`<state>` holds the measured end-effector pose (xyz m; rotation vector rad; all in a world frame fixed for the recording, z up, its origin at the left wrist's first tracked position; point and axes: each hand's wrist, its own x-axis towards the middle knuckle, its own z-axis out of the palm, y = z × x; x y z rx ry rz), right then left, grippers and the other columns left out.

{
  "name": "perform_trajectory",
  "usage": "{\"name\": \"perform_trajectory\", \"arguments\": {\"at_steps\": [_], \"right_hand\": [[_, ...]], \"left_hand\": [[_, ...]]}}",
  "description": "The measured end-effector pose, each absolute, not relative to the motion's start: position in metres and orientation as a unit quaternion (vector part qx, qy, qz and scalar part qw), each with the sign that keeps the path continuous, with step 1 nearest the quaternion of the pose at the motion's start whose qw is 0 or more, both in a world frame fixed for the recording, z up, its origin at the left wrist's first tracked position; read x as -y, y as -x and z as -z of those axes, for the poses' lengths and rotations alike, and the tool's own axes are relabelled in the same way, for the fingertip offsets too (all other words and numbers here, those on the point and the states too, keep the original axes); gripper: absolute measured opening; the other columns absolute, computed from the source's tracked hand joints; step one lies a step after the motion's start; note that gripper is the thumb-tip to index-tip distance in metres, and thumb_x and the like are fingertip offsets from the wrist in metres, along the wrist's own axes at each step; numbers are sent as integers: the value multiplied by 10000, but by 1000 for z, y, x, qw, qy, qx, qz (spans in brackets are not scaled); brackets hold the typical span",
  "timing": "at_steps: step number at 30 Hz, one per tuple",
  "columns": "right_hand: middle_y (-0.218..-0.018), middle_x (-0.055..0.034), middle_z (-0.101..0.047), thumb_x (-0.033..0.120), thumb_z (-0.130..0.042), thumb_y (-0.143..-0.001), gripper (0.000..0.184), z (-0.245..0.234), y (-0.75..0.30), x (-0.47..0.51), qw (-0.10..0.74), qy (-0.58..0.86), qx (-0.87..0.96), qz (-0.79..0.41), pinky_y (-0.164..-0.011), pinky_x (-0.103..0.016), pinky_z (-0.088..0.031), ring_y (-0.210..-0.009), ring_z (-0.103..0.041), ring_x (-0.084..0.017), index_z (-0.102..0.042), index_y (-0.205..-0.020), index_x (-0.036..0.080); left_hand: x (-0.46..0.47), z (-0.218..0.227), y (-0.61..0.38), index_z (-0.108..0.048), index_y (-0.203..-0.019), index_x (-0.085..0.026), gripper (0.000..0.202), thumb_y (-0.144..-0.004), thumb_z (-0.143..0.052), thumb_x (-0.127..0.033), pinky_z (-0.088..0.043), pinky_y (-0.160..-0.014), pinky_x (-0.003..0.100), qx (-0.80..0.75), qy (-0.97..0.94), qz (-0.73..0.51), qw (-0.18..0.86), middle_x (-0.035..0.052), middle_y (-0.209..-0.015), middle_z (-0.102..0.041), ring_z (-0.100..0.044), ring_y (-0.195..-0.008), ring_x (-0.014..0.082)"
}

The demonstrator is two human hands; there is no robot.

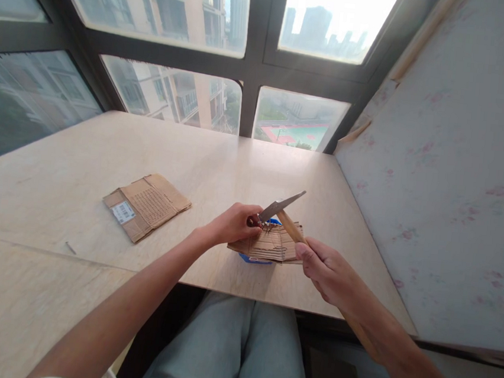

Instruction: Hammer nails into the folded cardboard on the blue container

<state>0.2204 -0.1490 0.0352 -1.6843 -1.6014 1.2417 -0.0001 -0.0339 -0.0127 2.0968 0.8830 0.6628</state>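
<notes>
My right hand (322, 267) is wrapped round the wooden handle of a hammer (292, 225). Its metal head, with a long tapered end pointing up and right, hangs over some cardboard (268, 247). At the upper left of that cardboard my left hand (237, 223) is closed, thumb and fingers pinched together by a small dark reddish thing I cannot make out. Several thin dark pieces lie near its fingertips, too small to name. Under the ridged brown cardboard, blue edges of an object (254, 260) show; most of it is covered.
A flattened cardboard piece (150, 206) with a white label lies to the left on the pale tabletop (205, 166). Nearer me is a small thin nail-like object (70, 247). Windows (167, 92) stand behind, a papered wall (449, 172) to the right.
</notes>
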Motion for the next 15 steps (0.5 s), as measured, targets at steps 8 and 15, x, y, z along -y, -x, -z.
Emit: {"name": "perform_trajectory", "arguments": {"at_steps": [8,15], "right_hand": [[-556,103,-358,650,-467,-884,444,-40,-226,153,282,618,550,-487,-270,-162,-204,-339,-263,-40,-414,-736,235],[-540,124,-336,685,-531,-816,465,-43,-233,161,292,636,490,-520,-253,-134,-181,-325,-216,-24,-420,-774,235]], "left_hand": [[32,5,5,-673,-1021,-159,279,-752,-669,-83,-525,-708,255,-349,-826,-239,373,28,-865,-750,-681,-743,146],[21,-13,22,-587,-1290,-184,613,-710,-554,13,-527,-856,312,-313,-886,-186,288,61,-1089,-751,-694,-968,189]]}}
